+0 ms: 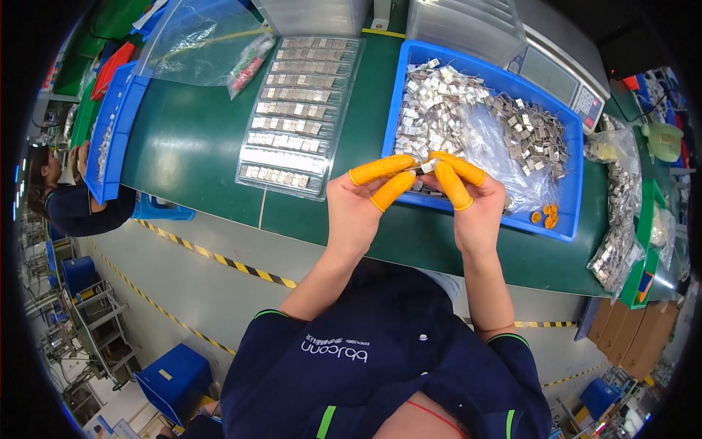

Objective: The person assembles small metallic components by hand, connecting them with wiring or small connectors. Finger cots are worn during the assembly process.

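Observation:
Orange finger cots cover the thumb and forefinger of both my hands. Between them is a small silvery metal component with thin wire leads [428,167], over the near left edge of a blue bin [578,175]. My left hand [357,205] is closed in a pinch at its lead end. The fingertips of my right hand [475,208] pinch the component's body. Loose metal components [439,102] of the same kind fill much of the bin, around a crumpled clear plastic bag [486,146]. Left of the bin, a clear plastic tray [251,150] holds rows of components.
Spare orange finger cots [548,217] lie in the bin's near right corner. Behind it stands a weighing scale [552,73]. Bagged components [621,197] lie at the right. Clear bags [201,44] and another blue bin [110,146] are at the left, near another person [80,208].

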Demonstrator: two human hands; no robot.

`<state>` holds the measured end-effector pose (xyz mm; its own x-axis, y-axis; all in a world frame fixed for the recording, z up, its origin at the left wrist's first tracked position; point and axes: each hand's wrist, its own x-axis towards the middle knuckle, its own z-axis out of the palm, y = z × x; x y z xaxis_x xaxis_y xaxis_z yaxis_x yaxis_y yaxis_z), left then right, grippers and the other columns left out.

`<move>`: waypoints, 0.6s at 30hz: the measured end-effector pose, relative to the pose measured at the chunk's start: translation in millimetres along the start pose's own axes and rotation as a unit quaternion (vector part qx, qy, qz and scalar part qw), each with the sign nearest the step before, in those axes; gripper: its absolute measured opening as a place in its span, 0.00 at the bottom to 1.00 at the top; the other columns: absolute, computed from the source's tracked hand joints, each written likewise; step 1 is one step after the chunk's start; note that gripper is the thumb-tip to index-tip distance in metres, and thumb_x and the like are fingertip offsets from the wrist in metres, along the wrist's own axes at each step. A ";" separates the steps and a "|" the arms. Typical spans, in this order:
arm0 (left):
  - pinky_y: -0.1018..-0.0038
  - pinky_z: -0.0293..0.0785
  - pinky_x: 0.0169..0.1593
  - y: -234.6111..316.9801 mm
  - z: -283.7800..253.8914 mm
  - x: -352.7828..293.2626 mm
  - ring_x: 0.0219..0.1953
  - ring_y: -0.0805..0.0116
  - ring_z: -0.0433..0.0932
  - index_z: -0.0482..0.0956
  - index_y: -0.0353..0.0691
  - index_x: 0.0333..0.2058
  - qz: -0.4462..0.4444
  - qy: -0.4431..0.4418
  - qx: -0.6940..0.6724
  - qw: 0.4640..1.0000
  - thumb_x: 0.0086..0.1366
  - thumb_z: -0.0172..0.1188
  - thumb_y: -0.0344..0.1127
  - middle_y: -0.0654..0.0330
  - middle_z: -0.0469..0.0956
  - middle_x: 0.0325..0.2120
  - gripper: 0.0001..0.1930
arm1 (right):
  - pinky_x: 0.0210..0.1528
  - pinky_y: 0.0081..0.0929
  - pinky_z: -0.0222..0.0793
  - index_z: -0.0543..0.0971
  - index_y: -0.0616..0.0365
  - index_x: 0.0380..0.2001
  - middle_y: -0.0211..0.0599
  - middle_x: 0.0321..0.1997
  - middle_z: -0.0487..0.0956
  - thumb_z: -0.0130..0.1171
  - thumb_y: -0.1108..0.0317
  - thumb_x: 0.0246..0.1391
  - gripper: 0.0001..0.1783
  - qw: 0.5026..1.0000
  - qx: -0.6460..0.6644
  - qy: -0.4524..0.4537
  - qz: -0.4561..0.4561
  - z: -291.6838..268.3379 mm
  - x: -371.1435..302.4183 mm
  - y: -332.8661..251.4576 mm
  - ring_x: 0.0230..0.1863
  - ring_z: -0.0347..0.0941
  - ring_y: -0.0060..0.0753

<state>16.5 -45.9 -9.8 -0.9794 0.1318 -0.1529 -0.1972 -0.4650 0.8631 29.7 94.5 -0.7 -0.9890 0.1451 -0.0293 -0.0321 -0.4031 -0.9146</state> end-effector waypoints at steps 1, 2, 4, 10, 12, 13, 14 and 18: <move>0.76 0.73 0.45 0.4 0.3 -1.6 0.39 0.68 0.76 0.74 0.27 0.39 -0.003 -0.009 -0.009 1.000 0.52 0.58 0.18 0.53 0.76 0.36 0.13 | 0.42 0.25 0.71 0.75 0.69 0.37 0.41 0.37 0.77 0.55 0.78 0.49 0.11 1.000 0.000 0.001 -0.001 -0.6 -2.3 0.5 0.36 0.76 0.32; 0.76 0.73 0.45 -0.4 0.3 -3.0 0.39 0.68 0.76 0.74 0.27 0.39 -0.003 -0.010 -0.008 1.000 0.52 0.58 0.18 0.53 0.76 0.36 0.13 | 0.43 0.25 0.71 0.75 0.70 0.37 0.41 0.37 0.77 0.56 0.78 0.49 0.11 1.000 -0.001 0.005 -0.003 -1.2 -4.3 1.0 0.35 0.76 0.32; 0.75 0.73 0.45 -3.0 0.8 -5.3 0.38 0.67 0.76 0.74 0.27 0.39 0.015 -0.010 -0.003 1.000 0.52 0.58 0.19 0.53 0.76 0.35 0.13 | 0.43 0.25 0.70 0.75 0.70 0.37 0.41 0.37 0.77 0.56 0.79 0.48 0.11 1.000 -0.003 0.009 -0.007 -2.4 -6.9 2.9 0.35 0.76 0.32; 0.75 0.73 0.45 -0.4 3.1 -8.9 0.38 0.67 0.76 0.74 0.27 0.38 0.004 -0.015 0.000 1.000 0.52 0.58 0.19 0.52 0.76 0.35 0.12 | 0.42 0.25 0.71 0.76 0.68 0.37 0.41 0.38 0.77 0.56 0.77 0.48 0.11 0.998 -0.011 0.045 -0.032 0.4 -11.5 2.2 0.33 0.75 0.29; 0.75 0.73 0.45 -1.5 3.0 -7.5 0.38 0.67 0.76 0.74 0.27 0.38 0.001 -0.013 -0.015 1.000 0.53 0.58 0.19 0.52 0.76 0.35 0.12 | 0.45 0.23 0.68 0.76 0.67 0.37 0.39 0.37 0.77 0.56 0.79 0.47 0.10 0.999 0.001 0.014 -0.048 -3.4 -10.4 5.4 0.38 0.73 0.26; 0.75 0.73 0.45 -2.3 2.7 -7.4 0.38 0.68 0.76 0.74 0.26 0.38 -0.004 -0.011 -0.029 1.000 0.53 0.57 0.19 0.52 0.76 0.35 0.12 | 0.45 0.23 0.68 0.76 0.67 0.37 0.39 0.37 0.77 0.56 0.79 0.47 0.10 0.999 0.001 0.015 -0.049 -3.0 -10.6 5.2 0.38 0.73 0.26; 0.75 0.73 0.45 -3.1 2.1 -6.8 0.38 0.68 0.76 0.74 0.26 0.38 -0.004 -0.012 -0.029 1.000 0.53 0.57 0.19 0.52 0.76 0.35 0.12 | 0.45 0.22 0.68 0.76 0.67 0.37 0.39 0.37 0.77 0.56 0.79 0.48 0.10 0.999 -0.012 0.011 -0.038 -2.3 -10.1 4.6 0.38 0.73 0.26; 0.75 0.73 0.45 -2.4 4.2 -5.2 0.37 0.68 0.76 0.75 0.27 0.37 0.023 -0.015 -0.005 1.000 0.52 0.58 0.18 0.53 0.76 0.35 0.12 | 0.43 0.22 0.67 0.78 0.65 0.34 0.38 0.34 0.78 0.59 0.77 0.46 0.09 0.999 -0.033 0.016 -0.039 3.6 -9.8 -2.6 0.37 0.73 0.27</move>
<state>22.2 -41.8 -9.0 -0.9858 0.1358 -0.0983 -0.1523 -0.4805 0.8637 39.0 90.9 3.5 -0.9787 0.2027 0.0318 -0.0989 -0.3299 -0.9388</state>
